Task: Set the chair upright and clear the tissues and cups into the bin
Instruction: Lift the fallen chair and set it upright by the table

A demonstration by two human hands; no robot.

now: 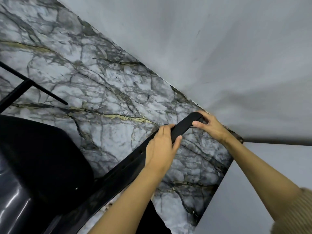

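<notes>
— Where's the chair (104, 179)?
— Lying across the marble floor (94, 85), lower left to centre right of the frame.
— Your grip?
— My left hand (161, 149) and right hand (209, 126) both clench its black backrest edge.

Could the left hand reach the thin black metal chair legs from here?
Probably not right away: the left hand grips the black chair back, and the thin black metal legs lie across open marble floor.
</notes>
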